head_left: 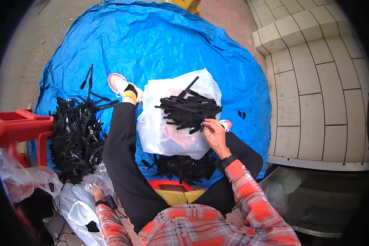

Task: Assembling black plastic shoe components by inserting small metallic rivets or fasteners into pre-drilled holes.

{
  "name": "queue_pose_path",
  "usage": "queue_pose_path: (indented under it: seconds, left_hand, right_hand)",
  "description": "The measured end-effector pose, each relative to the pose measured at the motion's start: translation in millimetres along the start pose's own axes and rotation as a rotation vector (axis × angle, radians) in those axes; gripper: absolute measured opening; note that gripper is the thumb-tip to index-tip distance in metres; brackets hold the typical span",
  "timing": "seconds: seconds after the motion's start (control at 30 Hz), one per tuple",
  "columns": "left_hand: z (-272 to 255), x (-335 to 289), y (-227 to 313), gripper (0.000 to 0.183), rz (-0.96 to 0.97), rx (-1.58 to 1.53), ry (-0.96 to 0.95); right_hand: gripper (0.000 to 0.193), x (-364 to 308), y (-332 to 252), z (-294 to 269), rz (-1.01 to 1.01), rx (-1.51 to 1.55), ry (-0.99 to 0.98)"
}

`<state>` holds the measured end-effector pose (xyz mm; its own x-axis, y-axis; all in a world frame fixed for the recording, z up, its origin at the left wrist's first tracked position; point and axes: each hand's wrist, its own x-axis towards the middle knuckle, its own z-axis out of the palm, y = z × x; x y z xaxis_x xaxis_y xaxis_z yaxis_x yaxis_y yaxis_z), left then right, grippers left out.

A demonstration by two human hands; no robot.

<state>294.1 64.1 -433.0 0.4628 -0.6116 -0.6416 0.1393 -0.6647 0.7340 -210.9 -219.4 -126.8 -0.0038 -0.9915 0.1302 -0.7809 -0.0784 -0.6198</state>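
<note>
Dozens of black strips (188,108) lie heaped on a white plastic bag (155,137). The right hand (213,132) seems to pinch one at the near edge; tugging could slide the loose pile off. Clear plastic (104,177) obscures the left hand (97,192), its fingers unreadable.

A blue tarp (160,49) spread over paving (33,57) beside tiled steps (309,104) marks a makeshift workplace.

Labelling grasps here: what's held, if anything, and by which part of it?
Right grip at lower right edge of black strips; hold can't be told. Left grip at clear plastic; also can't tell.
</note>
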Motion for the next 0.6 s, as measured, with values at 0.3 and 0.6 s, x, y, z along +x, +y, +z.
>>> queue_pose_path:
  seconds: [0.3, 0.6]
  left_hand:
    - [0.9, -33.3, 57.5, 0.012, -0.468, -0.56, 0.177]
    - [-23.5, -86.1, 49.7, 0.029, -0.014, -1.044, -0.236]
  right_hand:
    - [0.049, -29.5, 13.4, 8.2, 0.686, 0.381, 0.163]
    - [0.044, -56.3, 54.0, -26.0, 0.795, 1.11, 0.008]
